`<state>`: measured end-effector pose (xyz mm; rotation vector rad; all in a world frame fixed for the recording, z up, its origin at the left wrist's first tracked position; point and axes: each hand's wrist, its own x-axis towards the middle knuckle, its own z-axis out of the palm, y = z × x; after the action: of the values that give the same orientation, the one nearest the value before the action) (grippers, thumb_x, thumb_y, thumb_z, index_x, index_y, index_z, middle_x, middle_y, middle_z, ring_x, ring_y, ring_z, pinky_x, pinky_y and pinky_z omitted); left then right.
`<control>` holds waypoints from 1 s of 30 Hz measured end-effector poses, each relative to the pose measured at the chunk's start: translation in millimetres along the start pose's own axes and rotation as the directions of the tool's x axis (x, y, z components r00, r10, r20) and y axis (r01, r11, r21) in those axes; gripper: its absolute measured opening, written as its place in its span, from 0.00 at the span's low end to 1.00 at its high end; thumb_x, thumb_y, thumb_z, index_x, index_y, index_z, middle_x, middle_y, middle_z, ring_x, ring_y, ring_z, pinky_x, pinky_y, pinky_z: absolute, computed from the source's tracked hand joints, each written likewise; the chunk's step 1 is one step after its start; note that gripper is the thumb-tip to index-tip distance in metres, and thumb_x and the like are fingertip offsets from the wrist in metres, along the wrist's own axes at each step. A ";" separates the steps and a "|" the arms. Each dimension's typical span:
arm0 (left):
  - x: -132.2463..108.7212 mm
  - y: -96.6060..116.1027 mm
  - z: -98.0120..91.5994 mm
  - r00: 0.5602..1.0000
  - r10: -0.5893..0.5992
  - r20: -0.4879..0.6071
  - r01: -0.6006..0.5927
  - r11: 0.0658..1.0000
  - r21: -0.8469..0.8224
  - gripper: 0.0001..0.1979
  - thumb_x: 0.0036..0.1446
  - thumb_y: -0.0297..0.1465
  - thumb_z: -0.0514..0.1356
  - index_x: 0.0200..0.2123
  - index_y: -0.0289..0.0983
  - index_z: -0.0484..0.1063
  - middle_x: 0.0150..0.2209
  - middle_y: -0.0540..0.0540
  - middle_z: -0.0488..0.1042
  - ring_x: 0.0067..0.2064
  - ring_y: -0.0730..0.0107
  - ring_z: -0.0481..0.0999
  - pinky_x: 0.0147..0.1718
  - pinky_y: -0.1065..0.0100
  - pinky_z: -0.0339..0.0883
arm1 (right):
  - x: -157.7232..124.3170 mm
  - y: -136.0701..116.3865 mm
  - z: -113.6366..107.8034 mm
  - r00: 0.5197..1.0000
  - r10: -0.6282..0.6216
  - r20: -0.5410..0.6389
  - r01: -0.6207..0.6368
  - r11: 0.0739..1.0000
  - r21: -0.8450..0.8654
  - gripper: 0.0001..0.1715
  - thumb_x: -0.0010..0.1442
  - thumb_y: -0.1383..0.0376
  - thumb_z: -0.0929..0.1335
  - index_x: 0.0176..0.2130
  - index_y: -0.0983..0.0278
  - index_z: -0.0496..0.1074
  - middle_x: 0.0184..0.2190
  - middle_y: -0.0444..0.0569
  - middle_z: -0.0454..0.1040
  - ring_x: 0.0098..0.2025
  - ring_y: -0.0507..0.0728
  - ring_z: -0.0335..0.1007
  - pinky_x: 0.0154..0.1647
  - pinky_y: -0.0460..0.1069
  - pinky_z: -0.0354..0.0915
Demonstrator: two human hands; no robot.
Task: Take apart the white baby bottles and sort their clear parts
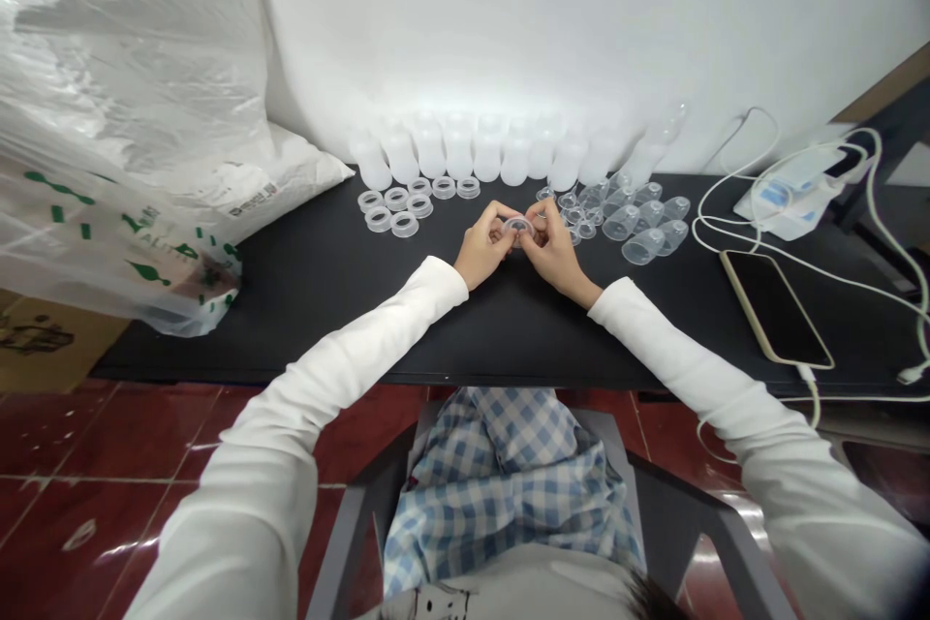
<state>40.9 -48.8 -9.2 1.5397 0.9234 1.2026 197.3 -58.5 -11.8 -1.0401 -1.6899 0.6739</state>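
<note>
My left hand [484, 243] and my right hand [553, 247] meet over the middle of the black table. Between them they pinch a translucent bottle collar ring [518, 226], fingers closed on its two sides. Whether a teat sits inside the ring I cannot tell, as the fingertips cover part of it. Left of my hands lie several loose collar rings [405, 224] of the same kind. Just right of them is a cluster of clear bottle teats [572, 214], and beyond those several clear domed caps [643, 246] lie on their sides.
A row of frosted baby bottles [486, 152] stands along the wall. Large plastic bags [138, 184] fill the left end of the table [312, 310]. At the right are a phone [777, 308] on a charging cable, tangled white cords and a power strip [791, 199].
</note>
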 end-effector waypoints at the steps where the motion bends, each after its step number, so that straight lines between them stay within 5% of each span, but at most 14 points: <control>1: -0.6 1.1 0.3 1.000 -0.002 0.001 0.002 1.000 0.001 0.07 0.63 0.28 0.66 0.41 0.39 0.70 0.24 0.57 0.73 0.23 0.79 0.71 0.25 0.75 0.64 | -0.1 0.0 -0.2 1.000 0.001 0.000 -0.001 1.000 0.001 0.22 0.68 0.45 0.68 0.39 0.55 0.57 0.23 0.37 0.63 0.23 0.54 0.60 0.27 0.51 0.58; 9: 3.2 -1.4 0.6 0.996 -0.087 0.023 0.089 0.990 -0.109 0.08 0.62 0.28 0.65 0.42 0.39 0.70 0.24 0.57 0.73 0.25 0.79 0.73 0.25 0.77 0.67 | 2.7 -1.6 -15.1 0.990 -0.080 0.115 0.105 0.968 -0.229 0.21 0.72 0.43 0.63 0.45 0.56 0.63 0.24 0.41 0.67 0.24 0.56 0.63 0.30 0.53 0.62; 15: 8.8 -1.6 -3.5 0.978 -0.202 -0.060 0.179 0.947 -0.269 0.11 0.64 0.32 0.66 0.44 0.40 0.65 0.31 0.53 0.78 0.30 0.76 0.78 0.28 0.75 0.71 | 12.4 -6.9 -38.4 0.962 -0.237 0.136 0.271 0.763 -0.586 0.18 0.76 0.54 0.58 0.48 0.61 0.69 0.35 0.53 0.77 0.38 0.62 0.73 0.45 0.57 0.64; 22: 7.5 2.9 -3.0 0.970 -0.243 -0.009 0.233 0.938 -0.256 0.12 0.62 0.28 0.65 0.43 0.40 0.63 0.23 0.58 0.74 0.22 0.79 0.72 0.22 0.77 0.63 | 26.7 9.1 -74.2 0.970 -0.244 -0.003 0.158 0.635 -0.756 0.18 0.74 0.57 0.57 0.42 0.60 0.71 0.37 0.57 0.76 0.43 0.67 0.71 0.49 0.62 0.65; 30: 2.1 20.6 -3.6 0.964 -0.264 -0.012 0.255 0.943 -0.213 0.07 0.63 0.22 0.60 0.39 0.39 0.65 0.19 0.58 0.71 0.17 0.82 0.65 0.18 0.78 0.52 | 34.4 11.2 -101.7 0.978 -0.128 -0.164 -0.073 0.529 -0.846 0.20 0.74 0.57 0.57 0.46 0.62 0.73 0.46 0.62 0.75 0.53 0.71 0.70 0.56 0.67 0.64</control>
<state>38.1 -51.6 11.4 1.1889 0.9603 1.1054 291.8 -27.1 29.9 -1.6796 -1.8485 -0.3959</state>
